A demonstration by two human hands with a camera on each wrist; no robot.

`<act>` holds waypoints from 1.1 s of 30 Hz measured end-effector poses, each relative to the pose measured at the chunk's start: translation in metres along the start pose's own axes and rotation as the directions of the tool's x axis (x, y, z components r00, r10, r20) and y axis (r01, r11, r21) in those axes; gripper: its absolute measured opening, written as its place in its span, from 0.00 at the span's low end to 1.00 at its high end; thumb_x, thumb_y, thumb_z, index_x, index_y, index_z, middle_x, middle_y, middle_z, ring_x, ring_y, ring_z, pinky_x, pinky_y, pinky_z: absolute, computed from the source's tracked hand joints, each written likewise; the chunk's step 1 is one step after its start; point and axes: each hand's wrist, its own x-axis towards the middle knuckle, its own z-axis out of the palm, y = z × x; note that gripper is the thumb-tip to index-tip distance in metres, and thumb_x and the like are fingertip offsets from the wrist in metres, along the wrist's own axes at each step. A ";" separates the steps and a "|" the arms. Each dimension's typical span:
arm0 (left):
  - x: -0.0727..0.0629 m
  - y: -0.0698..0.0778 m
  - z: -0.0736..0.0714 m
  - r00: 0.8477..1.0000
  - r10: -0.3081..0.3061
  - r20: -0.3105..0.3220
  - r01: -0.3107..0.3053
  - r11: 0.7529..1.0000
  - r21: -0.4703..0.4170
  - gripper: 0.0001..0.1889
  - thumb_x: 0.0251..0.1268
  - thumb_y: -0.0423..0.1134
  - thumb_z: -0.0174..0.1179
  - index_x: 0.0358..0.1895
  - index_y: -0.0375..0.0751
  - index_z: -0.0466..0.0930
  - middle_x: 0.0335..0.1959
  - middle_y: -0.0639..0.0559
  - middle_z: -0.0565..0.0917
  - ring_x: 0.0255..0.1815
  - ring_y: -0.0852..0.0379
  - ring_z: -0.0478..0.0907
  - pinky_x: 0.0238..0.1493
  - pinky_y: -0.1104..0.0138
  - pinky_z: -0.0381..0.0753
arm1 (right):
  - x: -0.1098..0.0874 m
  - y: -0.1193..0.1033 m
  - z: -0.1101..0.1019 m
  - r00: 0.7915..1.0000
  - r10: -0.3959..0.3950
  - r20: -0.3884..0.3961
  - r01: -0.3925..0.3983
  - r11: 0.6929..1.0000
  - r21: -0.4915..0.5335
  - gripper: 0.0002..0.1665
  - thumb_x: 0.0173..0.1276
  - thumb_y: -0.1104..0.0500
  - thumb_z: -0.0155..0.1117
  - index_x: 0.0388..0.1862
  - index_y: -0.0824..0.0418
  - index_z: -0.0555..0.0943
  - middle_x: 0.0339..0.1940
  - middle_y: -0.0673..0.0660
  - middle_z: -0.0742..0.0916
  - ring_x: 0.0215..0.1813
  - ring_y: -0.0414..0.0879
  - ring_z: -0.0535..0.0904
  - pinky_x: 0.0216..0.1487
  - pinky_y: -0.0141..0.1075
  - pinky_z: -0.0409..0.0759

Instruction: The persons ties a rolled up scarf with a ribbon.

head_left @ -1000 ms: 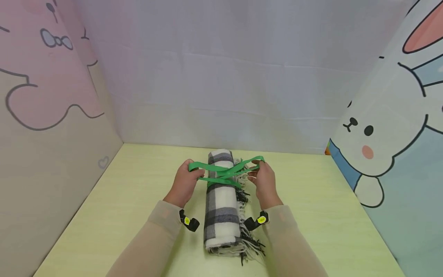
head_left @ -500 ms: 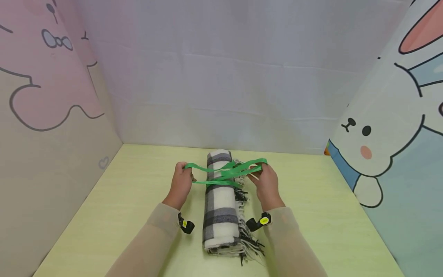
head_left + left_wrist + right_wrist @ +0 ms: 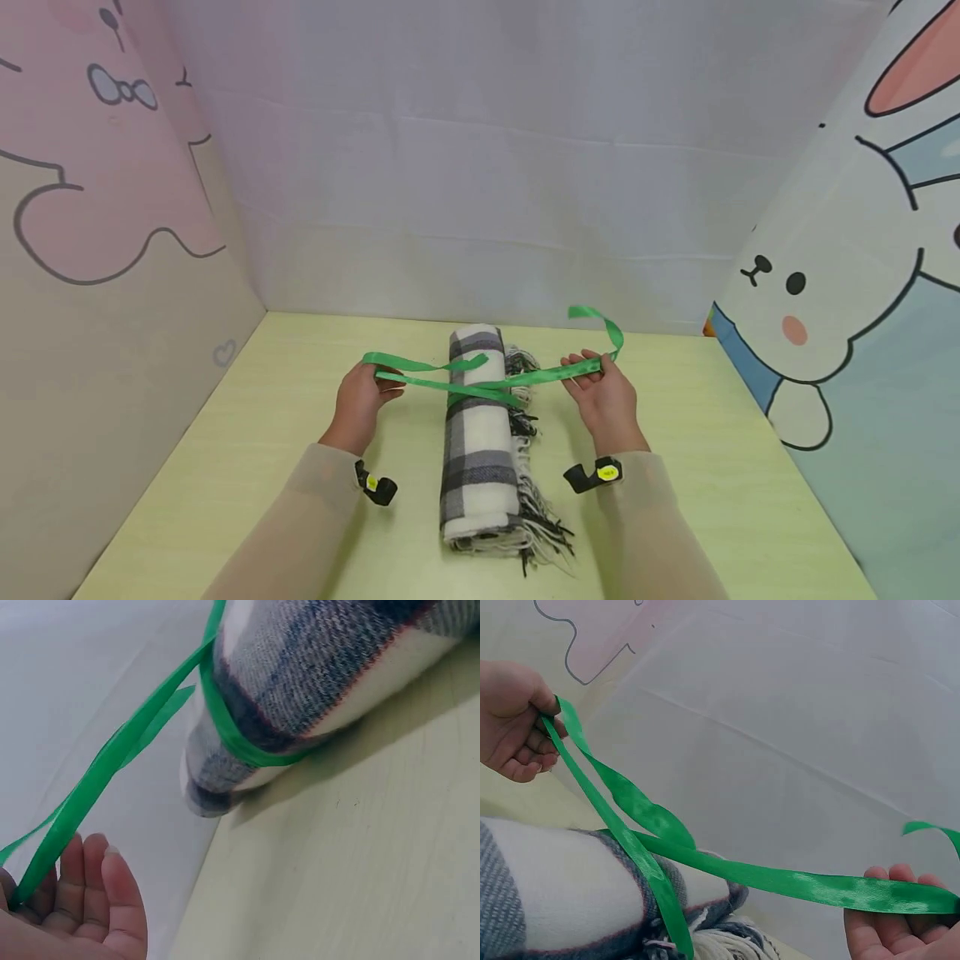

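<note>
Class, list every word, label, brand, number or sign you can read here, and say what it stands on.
Readable text: none.
Yellow label on the left wrist camera: too small to read.
Yellow sticker on the right wrist camera: too small to read.
Green ribbon, checked cloth roll: no writing visible.

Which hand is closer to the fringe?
Right: the right hand is beside the fringe, not touching; the left hand is left of the roll.
</note>
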 end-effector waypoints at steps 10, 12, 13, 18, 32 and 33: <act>-0.002 0.002 -0.023 0.987 -0.157 0.046 0.163 0.928 -0.334 0.18 0.88 0.40 0.33 0.60 0.31 0.69 0.53 0.40 0.82 0.52 0.50 0.85 0.64 0.54 0.78 | 0.002 -0.007 -0.018 0.999 0.026 0.025 -0.027 0.999 0.029 0.28 0.88 0.48 0.34 0.74 0.64 0.62 0.61 0.64 0.78 0.76 0.59 0.67 0.72 0.47 0.71; -0.001 0.003 -0.027 0.977 -0.210 0.040 0.208 0.887 -0.412 0.18 0.88 0.42 0.33 0.58 0.34 0.69 0.54 0.40 0.81 0.54 0.50 0.84 0.65 0.56 0.78 | 0.003 -0.008 -0.021 0.999 0.033 0.024 -0.033 0.999 0.031 0.27 0.87 0.48 0.35 0.74 0.63 0.62 0.63 0.63 0.77 0.76 0.58 0.67 0.71 0.47 0.72; -0.001 0.003 -0.029 0.973 -0.227 0.041 0.221 0.869 -0.443 0.18 0.88 0.43 0.33 0.57 0.35 0.70 0.53 0.40 0.81 0.54 0.50 0.84 0.65 0.56 0.78 | 0.003 -0.009 -0.023 0.999 0.038 0.022 -0.039 0.999 0.035 0.27 0.87 0.47 0.36 0.73 0.62 0.63 0.64 0.63 0.76 0.76 0.58 0.67 0.71 0.46 0.72; 0.003 0.002 -0.035 0.968 -0.238 0.080 0.244 0.811 -0.532 0.18 0.89 0.45 0.35 0.51 0.37 0.72 0.45 0.44 0.87 0.51 0.50 0.85 0.61 0.59 0.80 | 0.006 -0.013 -0.028 0.999 0.036 0.038 -0.037 0.999 0.019 0.26 0.85 0.47 0.39 0.72 0.60 0.64 0.60 0.60 0.78 0.73 0.55 0.72 0.70 0.44 0.73; -0.004 -0.004 -0.042 0.976 -0.178 0.128 0.218 0.721 -0.658 0.18 0.89 0.47 0.36 0.50 0.40 0.73 0.51 0.45 0.85 0.60 0.50 0.81 0.63 0.61 0.78 | 0.004 -0.017 -0.031 0.998 -0.045 0.045 0.054 0.976 -0.212 0.22 0.87 0.50 0.41 0.70 0.61 0.68 0.63 0.61 0.77 0.62 0.50 0.81 0.68 0.45 0.76; -0.006 -0.005 -0.043 0.976 -0.184 0.116 0.214 0.718 -0.662 0.17 0.89 0.47 0.36 0.51 0.40 0.72 0.51 0.45 0.84 0.61 0.50 0.80 0.64 0.61 0.78 | 0.004 -0.017 -0.032 0.998 -0.043 0.040 0.050 0.978 -0.202 0.20 0.87 0.51 0.41 0.67 0.61 0.69 0.61 0.60 0.78 0.60 0.49 0.82 0.68 0.45 0.75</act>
